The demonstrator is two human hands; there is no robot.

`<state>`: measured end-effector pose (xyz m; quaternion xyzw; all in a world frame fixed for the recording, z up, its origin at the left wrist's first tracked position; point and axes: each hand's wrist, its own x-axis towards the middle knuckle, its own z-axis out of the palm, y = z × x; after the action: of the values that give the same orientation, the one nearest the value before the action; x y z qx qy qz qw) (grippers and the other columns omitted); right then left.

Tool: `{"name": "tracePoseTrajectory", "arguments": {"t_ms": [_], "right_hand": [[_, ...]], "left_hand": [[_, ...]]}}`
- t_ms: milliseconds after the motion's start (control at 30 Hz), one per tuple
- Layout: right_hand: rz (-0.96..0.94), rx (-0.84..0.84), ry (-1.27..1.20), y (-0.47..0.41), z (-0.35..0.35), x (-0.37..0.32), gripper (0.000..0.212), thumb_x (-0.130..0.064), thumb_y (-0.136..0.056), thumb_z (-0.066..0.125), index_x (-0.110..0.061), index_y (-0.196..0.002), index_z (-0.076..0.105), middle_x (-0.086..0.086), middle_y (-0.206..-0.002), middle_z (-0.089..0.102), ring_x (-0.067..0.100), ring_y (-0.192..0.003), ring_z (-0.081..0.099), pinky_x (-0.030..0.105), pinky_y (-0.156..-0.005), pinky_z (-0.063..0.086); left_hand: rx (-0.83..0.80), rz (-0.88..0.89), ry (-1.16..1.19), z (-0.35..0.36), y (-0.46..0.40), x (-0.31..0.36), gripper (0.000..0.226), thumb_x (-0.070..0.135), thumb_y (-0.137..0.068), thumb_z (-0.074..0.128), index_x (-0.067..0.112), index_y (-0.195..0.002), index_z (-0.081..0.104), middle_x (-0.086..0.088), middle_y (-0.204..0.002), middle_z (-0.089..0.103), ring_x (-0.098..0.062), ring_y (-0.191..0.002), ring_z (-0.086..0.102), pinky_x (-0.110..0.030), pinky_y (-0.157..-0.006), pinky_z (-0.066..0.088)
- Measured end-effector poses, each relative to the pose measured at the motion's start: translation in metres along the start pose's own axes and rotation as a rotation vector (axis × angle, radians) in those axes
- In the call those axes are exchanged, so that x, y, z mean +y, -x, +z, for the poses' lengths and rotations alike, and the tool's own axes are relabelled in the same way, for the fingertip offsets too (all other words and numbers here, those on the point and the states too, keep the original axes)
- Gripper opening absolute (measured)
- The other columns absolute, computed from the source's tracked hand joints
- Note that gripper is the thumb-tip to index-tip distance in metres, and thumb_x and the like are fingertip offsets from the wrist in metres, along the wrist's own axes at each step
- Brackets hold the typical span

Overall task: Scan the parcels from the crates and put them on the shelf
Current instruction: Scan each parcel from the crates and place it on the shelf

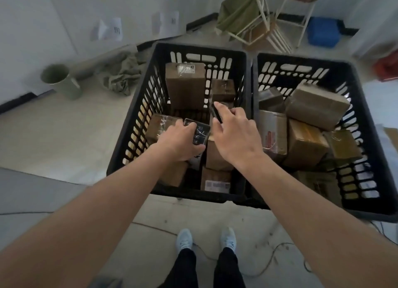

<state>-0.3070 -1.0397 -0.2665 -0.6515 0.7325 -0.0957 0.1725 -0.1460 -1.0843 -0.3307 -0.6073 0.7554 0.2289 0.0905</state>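
Two black slatted crates stand side by side on the floor, the left crate (133,124) and the right crate (366,136), both holding several brown cardboard parcels. My left hand (178,143) reaches into the left crate and grips a small black box parcel (199,132) with white markings. My right hand (234,134) hovers beside it, closed on a slim black scanner (216,114) whose tip points away from me. A tall brown parcel (185,86) with a white label stands at the crate's back.
A green cylindrical bin (61,80) and crumpled green cloth (120,74) lie on the floor at left. A white wire rack (265,26) with green fabric and a blue box (323,32) stand behind the crates. Cables run across the floor by my feet.
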Motion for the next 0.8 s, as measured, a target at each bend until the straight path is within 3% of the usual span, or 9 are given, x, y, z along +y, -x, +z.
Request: {"name": "tracePoseTrajectory", "arguments": {"t_ms": [167, 267, 500, 667, 800], "right_hand": [[-0.011, -0.03, -0.015, -0.02, -0.003, 0.008, 0.052, -0.045, -0.113, 0.04, -0.04, -0.165, 0.032, 0.01, -0.152, 0.048, 0.042, -0.128, 0.055, 0.05, -0.1, 0.051], [-0.034, -0.04, -0.021, -0.027, -0.007, 0.011, 0.052, -0.045, -0.114, 0.04, -0.04, -0.165, 0.032, 0.011, -0.153, 0.048, 0.042, -0.128, 0.055, 0.049, -0.1, 0.05], [-0.089, -0.03, -0.032, -0.031, -0.026, 0.006, 0.052, -0.044, -0.113, 0.04, -0.039, -0.165, 0.031, 0.012, -0.153, 0.046, 0.043, -0.127, 0.055, 0.049, -0.098, 0.051], [-0.122, 0.002, -0.048, -0.028, -0.043, -0.001, 0.052, -0.045, -0.113, 0.04, -0.039, -0.164, 0.031, 0.013, -0.152, 0.047, 0.043, -0.125, 0.056, 0.05, -0.097, 0.053], [-0.146, 0.019, -0.048, -0.02, -0.055, -0.003, 0.053, -0.044, -0.113, 0.04, -0.038, -0.165, 0.031, 0.013, -0.151, 0.048, 0.043, -0.123, 0.057, 0.05, -0.097, 0.051]], "left_hand": [[-0.026, -0.108, 0.061, 0.006, -0.017, 0.004, 0.128, 0.071, -0.08, 0.077, 0.017, -0.168, 0.002, -0.021, -0.159, 0.042, -0.041, -0.138, 0.052, -0.053, -0.109, 0.049], [-0.005, -0.134, 0.101, -0.003, -0.017, 0.002, 0.139, 0.064, -0.075, 0.083, 0.014, -0.168, -0.007, -0.021, -0.154, 0.048, -0.038, -0.137, 0.053, -0.052, -0.111, 0.049], [0.049, -0.195, 0.224, -0.049, 0.003, -0.007, 0.133, 0.066, -0.073, 0.084, 0.035, -0.169, -0.003, -0.027, -0.167, 0.025, -0.046, -0.149, 0.036, -0.056, -0.121, 0.038], [0.113, -0.189, 0.314, -0.079, 0.02, -0.011, 0.122, 0.055, -0.077, 0.082, 0.022, -0.17, 0.009, -0.021, -0.162, 0.041, -0.039, -0.142, 0.046, -0.05, -0.118, 0.044], [0.203, -0.221, 0.412, -0.098, 0.034, -0.011, 0.122, 0.045, -0.072, 0.091, 0.005, -0.162, 0.02, -0.015, -0.141, 0.056, -0.033, -0.125, 0.057, -0.047, -0.108, 0.052]]}}
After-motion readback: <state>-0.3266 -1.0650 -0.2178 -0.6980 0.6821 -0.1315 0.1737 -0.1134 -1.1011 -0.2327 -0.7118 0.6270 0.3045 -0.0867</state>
